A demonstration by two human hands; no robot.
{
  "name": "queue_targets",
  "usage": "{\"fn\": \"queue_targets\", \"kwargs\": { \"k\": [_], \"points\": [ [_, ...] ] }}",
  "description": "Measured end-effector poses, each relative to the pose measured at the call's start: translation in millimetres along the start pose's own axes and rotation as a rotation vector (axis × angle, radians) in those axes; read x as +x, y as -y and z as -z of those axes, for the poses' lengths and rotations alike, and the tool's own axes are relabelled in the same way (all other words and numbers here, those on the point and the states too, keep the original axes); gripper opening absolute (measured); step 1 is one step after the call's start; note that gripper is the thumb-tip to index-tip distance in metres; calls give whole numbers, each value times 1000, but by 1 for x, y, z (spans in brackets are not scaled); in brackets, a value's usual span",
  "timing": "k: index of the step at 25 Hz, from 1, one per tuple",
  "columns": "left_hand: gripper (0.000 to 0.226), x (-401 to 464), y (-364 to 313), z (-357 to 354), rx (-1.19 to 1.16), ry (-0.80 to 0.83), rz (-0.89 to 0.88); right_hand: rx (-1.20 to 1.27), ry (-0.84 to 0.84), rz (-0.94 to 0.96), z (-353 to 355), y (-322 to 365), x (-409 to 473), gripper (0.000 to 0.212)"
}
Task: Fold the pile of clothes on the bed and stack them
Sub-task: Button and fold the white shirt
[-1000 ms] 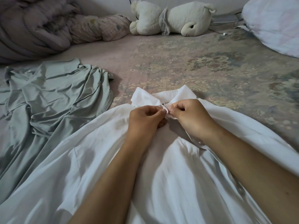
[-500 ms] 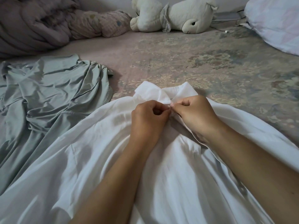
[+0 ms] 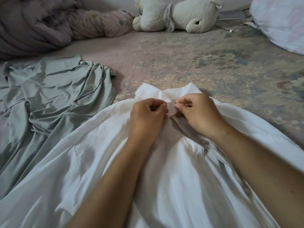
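A white button-up shirt (image 3: pixel 85 162) lies spread over the bed in front of me, collar pointing away. My left hand (image 3: pixel 148 112) pinches the left side of the placket just below the collar (image 3: pixel 153 92). My right hand (image 3: pixel 197 112) pinches the right side of the placket opposite it, fingertips almost meeting over the top button area. Lower buttons (image 3: pixel 204 142) show along the open front edge under my right forearm. A crumpled grey-green garment (image 3: pixel 54 99) lies unfolded to the left of the shirt.
The floral bed cover (image 3: pixel 197 66) stretches beyond the collar. A white plush toy (image 3: pixel 179 14) lies at the far edge, a bundled mauve quilt (image 3: pixel 41 23) at the far left, a white pillow (image 3: pixel 279 22) at the far right.
Both hands stayed at the collar, fingers working the top of the placket; they have drawn slightly apart, and the collar flaps now lie flatter and wider.
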State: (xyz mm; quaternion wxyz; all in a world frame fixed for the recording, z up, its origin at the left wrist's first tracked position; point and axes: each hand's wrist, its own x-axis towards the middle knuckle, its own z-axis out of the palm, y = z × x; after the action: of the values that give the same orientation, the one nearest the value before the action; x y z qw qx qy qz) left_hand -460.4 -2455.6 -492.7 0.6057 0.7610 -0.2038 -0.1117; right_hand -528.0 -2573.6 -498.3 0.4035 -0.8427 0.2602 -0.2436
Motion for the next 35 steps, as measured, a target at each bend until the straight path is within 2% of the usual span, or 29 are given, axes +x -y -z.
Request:
{"fn": "queue_targets", "kwargs": {
  "k": [3, 4, 8, 10, 14, 17, 18, 21, 23, 27, 30, 33, 35],
  "points": [
    [2, -12, -15, 10, 289, 110, -85, 53, 99, -63, 11, 6, -8, 11],
    [10, -22, -20, 12, 414, 153, -105, 42, 106, -61, 16, 9, -13, 13],
    [74, -69, -24, 18, 837, 296, -42, -64, 116, -21, 40, 20, -45, 9],
    [102, -89, -22, 24, 954, 368, -12, -137, 132, -5, 42, 14, -65, 13],
    [114, -94, -15, 42, 1025, 481, 7, -181, 179, 66, 42, 2, -84, 17],
    [110, -87, -24, 50, 1049, 581, -66, -279, 143, 66, 55, 3, -83, 18],
    [100, -87, -31, 51, 1047, 599, -116, -329, 144, 63, 60, 5, -85, 14],
    [49, -92, -46, 44, 957, 716, -297, -391, 245, 45, 71, 15, -90, 7],
    [39, -100, -49, 38, 956, 773, -317, -434, 315, 20, 71, 15, -92, 9],
    [34, -113, -55, 52, 921, 660, -145, -468, 351, 14, 72, 21, -95, 8],
    [39, -119, -60, 58, 977, 599, -70, -410, 304, -8, 72, 23, -97, 10],
    [48, -118, -59, 50, 957, 473, -95, -339, 236, -28, 69, 25, -96, 11],
    [50, -113, -54, 40, 890, 247, -201, -243, 190, -63, 68, 28, -97, 11]
  ]
}}
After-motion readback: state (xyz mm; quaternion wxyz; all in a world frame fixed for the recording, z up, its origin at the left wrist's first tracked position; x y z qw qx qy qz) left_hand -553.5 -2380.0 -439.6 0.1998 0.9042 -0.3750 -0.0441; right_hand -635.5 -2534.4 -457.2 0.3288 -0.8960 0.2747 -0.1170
